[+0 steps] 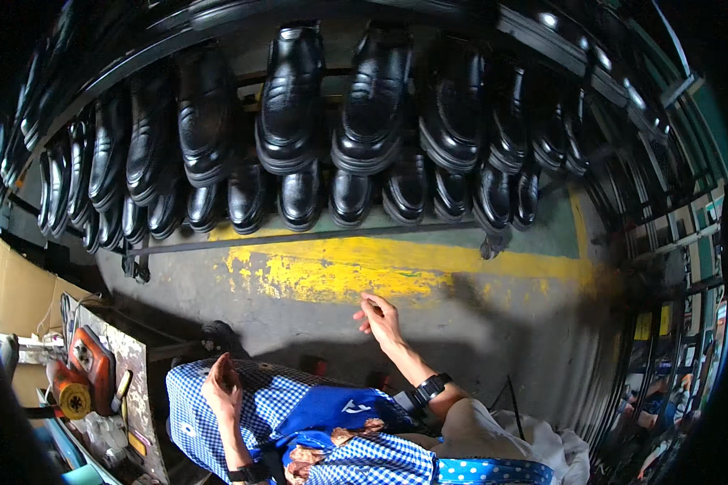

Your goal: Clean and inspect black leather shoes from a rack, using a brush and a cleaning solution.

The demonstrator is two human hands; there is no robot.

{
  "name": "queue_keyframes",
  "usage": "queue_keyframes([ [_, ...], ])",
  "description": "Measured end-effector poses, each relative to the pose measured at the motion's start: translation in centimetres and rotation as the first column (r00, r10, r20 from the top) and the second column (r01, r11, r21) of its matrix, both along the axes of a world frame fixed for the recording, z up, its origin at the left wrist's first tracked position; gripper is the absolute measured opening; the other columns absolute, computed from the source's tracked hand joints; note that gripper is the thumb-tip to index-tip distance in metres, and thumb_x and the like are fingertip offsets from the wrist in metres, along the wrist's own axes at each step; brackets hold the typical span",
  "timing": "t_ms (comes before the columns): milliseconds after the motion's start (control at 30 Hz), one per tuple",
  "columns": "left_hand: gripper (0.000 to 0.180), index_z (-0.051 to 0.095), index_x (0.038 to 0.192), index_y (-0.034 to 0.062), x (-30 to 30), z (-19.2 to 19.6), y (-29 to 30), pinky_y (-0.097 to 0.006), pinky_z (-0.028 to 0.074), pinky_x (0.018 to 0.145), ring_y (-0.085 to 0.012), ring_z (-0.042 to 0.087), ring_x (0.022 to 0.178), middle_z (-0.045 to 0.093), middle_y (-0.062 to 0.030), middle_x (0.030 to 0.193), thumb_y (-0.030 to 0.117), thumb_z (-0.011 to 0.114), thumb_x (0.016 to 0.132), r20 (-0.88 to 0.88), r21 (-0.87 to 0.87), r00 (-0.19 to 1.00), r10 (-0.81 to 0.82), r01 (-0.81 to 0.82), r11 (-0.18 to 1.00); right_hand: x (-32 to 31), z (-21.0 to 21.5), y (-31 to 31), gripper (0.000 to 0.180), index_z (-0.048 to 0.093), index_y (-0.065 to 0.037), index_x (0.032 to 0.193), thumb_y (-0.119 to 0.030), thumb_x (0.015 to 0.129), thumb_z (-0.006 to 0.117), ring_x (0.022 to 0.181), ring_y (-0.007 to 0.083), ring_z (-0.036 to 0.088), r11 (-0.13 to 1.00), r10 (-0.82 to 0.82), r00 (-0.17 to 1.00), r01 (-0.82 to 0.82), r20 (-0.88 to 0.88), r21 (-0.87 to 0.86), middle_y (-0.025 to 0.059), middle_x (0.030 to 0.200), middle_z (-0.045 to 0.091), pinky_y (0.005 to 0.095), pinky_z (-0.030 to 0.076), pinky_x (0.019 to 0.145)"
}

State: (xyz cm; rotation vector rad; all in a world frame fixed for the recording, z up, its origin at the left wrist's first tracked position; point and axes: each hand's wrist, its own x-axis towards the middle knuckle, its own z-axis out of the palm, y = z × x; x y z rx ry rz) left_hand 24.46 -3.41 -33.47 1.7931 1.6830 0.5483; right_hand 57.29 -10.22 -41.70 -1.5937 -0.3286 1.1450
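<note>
My right hand [378,318] reaches forward over the floor, its fingers loosely bent and apart, with nothing seen in it. A dark watch is on that wrist. My left hand [222,390] is raised above the blue-and-white checked apron [259,396] over my lap. Its fingers curve upward, seemingly apart, and I see no object in them; the palm side is shaded. A dark band circles the left wrist. Ahead of both hands, black leather shoes [370,105] hang toes down in a row, apart from my fingers. Behind and below them runs another row of black shoes [299,198].
A dark metal rack bar [299,237] crosses under the shoes. Yellow paint [332,271] marks the grey floor. At left, a worn board [137,364] bears an orange-red tool [93,360] and a brush-like item [122,390]. Dark shelving [671,283] lines the right side.
</note>
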Motion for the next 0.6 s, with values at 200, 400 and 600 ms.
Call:
queue_keyframes([
  [200,0.03,0.058,0.109,-0.005,0.7,0.5,0.3,-0.025,0.046,0.083,-0.0164,0.061,0.093,0.064,-0.0122,0.102,-0.008,0.048,0.081,0.056,0.017,0.998,-0.006,0.005,1.0,2.3,0.2,-0.5,0.039,0.047,-0.006,0.125,-0.02,0.09,0.054,0.045,0.0078,0.052,0.99,-0.139,0.989,0.141,-0.041,0.032,0.0058,0.075,0.065,0.0219,0.041,0.042],
  [400,0.032,0.056,0.112,-0.0053,-0.8,-2.0,0.5,-0.026,0.044,0.088,-0.0193,0.06,0.098,0.062,-0.0148,0.107,-0.006,0.044,0.083,0.216,0.035,0.976,0.0,-0.008,0.999,6.2,1.2,-0.4,0.053,0.035,-0.011,0.134,-0.024,0.089,0.057,0.049,0.0102,0.055,0.881,-0.442,0.891,0.453,-0.103,0.138,0.0087,0.083,0.065,0.0224,0.042,0.041],
  [600,0.031,0.054,0.114,-0.007,-1.6,-2.6,0.1,-0.028,0.043,0.091,-0.0207,0.059,0.103,0.06,-0.0167,0.111,-0.005,0.046,0.085,0.2,-0.037,0.979,0.047,-0.041,0.998,14.4,11.1,2.4,0.073,0.017,-0.015,0.142,-0.038,0.086,0.059,0.064,0.0137,0.06,0.655,-0.659,0.752,0.577,-0.003,0.489,0.0145,0.103,0.06,0.0234,0.047,0.046],
])
